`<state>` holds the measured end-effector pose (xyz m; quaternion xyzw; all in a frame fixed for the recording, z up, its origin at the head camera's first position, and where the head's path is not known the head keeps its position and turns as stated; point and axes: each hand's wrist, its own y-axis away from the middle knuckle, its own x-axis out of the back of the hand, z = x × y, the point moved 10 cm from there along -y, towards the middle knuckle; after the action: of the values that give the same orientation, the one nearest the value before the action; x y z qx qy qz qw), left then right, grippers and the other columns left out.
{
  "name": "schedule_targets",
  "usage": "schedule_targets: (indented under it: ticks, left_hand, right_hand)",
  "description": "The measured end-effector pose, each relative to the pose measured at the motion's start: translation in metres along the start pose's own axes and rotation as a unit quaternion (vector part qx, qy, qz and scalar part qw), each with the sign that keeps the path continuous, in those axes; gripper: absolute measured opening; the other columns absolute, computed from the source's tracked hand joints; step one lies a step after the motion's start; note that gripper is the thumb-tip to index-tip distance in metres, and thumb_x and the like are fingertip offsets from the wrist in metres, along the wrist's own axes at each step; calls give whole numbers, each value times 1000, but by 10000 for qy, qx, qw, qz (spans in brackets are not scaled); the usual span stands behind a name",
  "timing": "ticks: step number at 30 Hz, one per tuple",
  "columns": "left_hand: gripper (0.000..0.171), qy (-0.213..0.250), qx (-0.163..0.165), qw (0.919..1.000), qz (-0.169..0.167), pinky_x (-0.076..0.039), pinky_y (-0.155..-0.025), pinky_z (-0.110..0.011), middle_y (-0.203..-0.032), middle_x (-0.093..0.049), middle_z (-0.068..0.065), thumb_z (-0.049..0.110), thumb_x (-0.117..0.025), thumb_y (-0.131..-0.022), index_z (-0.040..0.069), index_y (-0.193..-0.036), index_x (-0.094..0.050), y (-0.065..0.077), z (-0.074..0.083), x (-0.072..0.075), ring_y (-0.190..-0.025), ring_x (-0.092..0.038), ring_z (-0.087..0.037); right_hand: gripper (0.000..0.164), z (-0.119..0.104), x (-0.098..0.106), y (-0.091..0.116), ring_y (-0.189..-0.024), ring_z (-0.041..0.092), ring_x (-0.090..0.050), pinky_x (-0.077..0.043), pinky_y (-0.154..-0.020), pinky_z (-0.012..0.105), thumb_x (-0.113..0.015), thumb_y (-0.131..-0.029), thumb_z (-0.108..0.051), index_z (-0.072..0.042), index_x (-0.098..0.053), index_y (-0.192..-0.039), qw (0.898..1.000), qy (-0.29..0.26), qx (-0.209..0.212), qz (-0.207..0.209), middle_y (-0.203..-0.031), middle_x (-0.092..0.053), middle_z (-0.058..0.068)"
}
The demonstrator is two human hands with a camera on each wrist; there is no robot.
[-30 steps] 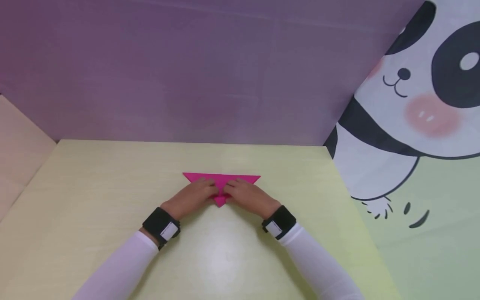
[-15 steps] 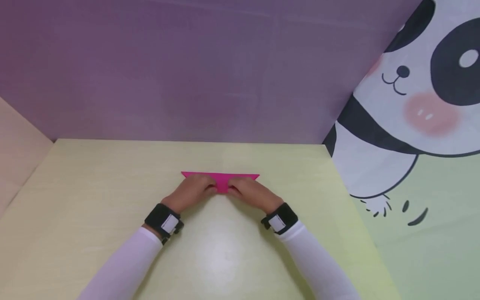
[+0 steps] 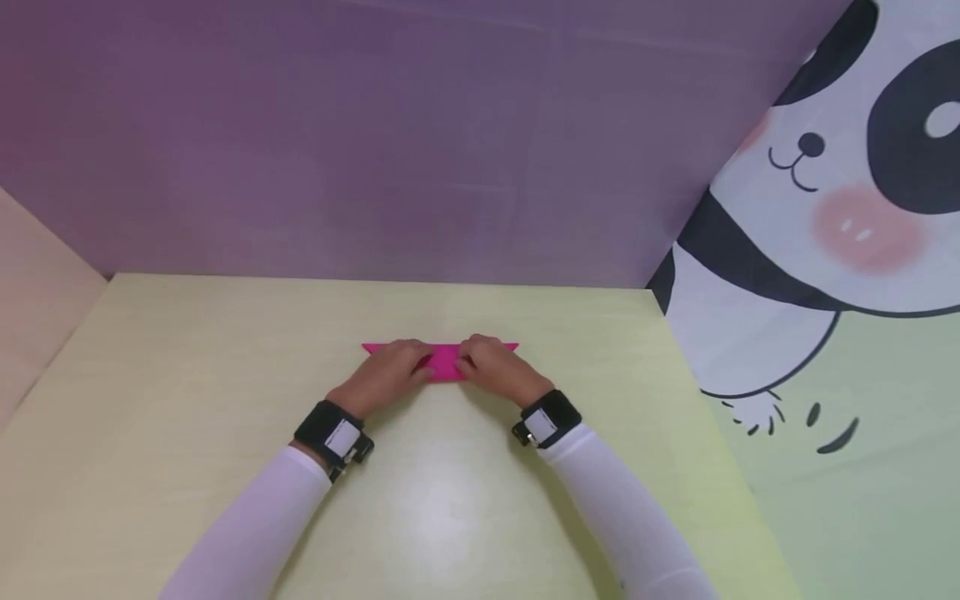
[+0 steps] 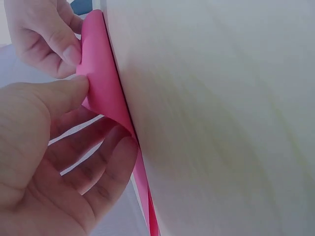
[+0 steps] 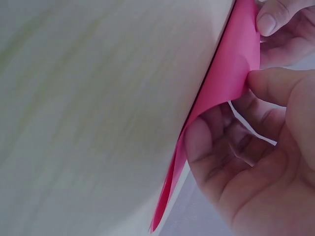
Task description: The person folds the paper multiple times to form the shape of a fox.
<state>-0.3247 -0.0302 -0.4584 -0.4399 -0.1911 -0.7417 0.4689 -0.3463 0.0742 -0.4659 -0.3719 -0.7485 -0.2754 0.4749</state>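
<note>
A folded sheet of pink paper (image 3: 446,364) lies near the middle of the table, its long straight edge at the far side and a pointed corner sticking out past each hand. In the left wrist view the paper (image 4: 103,64) bulges in a soft, uncreased curve. The left hand (image 3: 390,372) pinches its left part, thumb on the near edge and fingers behind. On the other side the right hand (image 3: 501,367) pinches the paper the same way, as the right wrist view shows with the thumb against the curved paper (image 5: 229,64). A small gap separates the two hands.
The pale wooden table (image 3: 225,333) reaches back to a purple backdrop (image 3: 375,150). At the right hangs a cloth with a panda print (image 3: 847,192). A pale pink panel (image 3: 37,300) stands at the left. Each wrist wears a black band (image 3: 330,433).
The near point of the paper has been folded up and out of sight, leaving a straight near edge. Both hands have shifted slightly away from the body, still gripping the paper.
</note>
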Motion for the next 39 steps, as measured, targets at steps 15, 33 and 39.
schedule_targets:
  ticks: [15,33,39]
  left_hand:
    - [30,-628,-339,9974,61,-50,-75,-29,-89,-68,-2,12,-64,-92,10,-121,-68,-4,10,0,-80,-59,-14]
    - [18,-855,-449,9951,189,-48,-67,-25,-90,-56,-5,8,-62,-91,8,-104,-74,-11,10,-1,-76,-56,-16]
    - [17,-727,-463,9961,196,-49,-67,-26,-91,-57,-6,7,-61,-91,7,-103,-74,-12,11,0,-76,-57,-16]
  right_hand:
    - [20,12,-7,-5,-73,14,-49,-42,-62,22,-56,-97,-22,-12,-62,-81,9981,-31,-562,-235,-76,-53,2]
    - [17,20,-10,-13,-67,16,-50,-41,-58,23,-54,-96,-18,-7,-57,-83,9935,140,-1114,-194,-72,-51,5]
    - [16,21,-10,-15,-70,17,-51,-43,-60,24,-55,-95,-19,-7,-57,-85,9922,271,-1203,-167,-74,-53,5]
